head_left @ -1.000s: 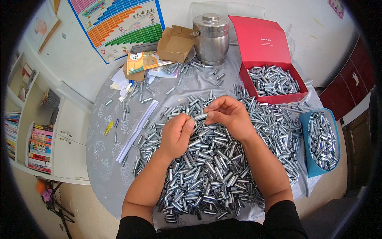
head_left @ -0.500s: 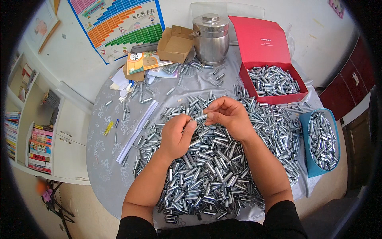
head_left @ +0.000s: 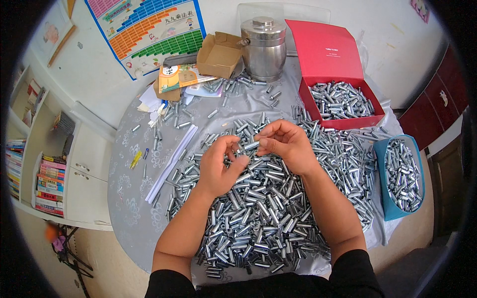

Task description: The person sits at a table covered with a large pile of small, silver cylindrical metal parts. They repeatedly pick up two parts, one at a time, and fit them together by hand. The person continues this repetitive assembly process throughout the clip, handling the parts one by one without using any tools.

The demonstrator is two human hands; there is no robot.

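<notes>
While the R hand (head_left: 285,145) pinches one metal sleeve (head_left: 252,146) betw. thumb & fingertips, the L hand (head_left: 221,161) sits at the sleeve's other end, thumb parted from loosely curled fingers. Some metal shows in that L gap; can't tell if the fingers touch it, or whether it's the sleeve's own end or a separate pc. Sleeve lies roughly crosswise, slightly tilted, held over the heap.

Heap of loose sleeves (head_left: 258,213) covers most of the near worktop (head_left: 124,221), under & around both forearms. Red box (head_left: 343,122), lid up, far R, full of sim. metal pcs; blue bin (head_left: 396,214) at R edge, likewise filled. Folded white paper strip (head_left: 171,166) just L of heap. Steel pot (head_left: 264,54) & small cardboard carton (head_left: 218,57) at back.

Step in hand (judged): two-handed handling of a single pc, R hand steadying, L hand working at the end. Likely mid-step, grip on L side slack. Next move, I'd say, calls for a firm R pinch, sleeve kept in line, & L thumb brought square onto the end. Risk: smooth round surface may roll or slip, & a dropped pc would be hard to pick out among look-alikes.
</notes>
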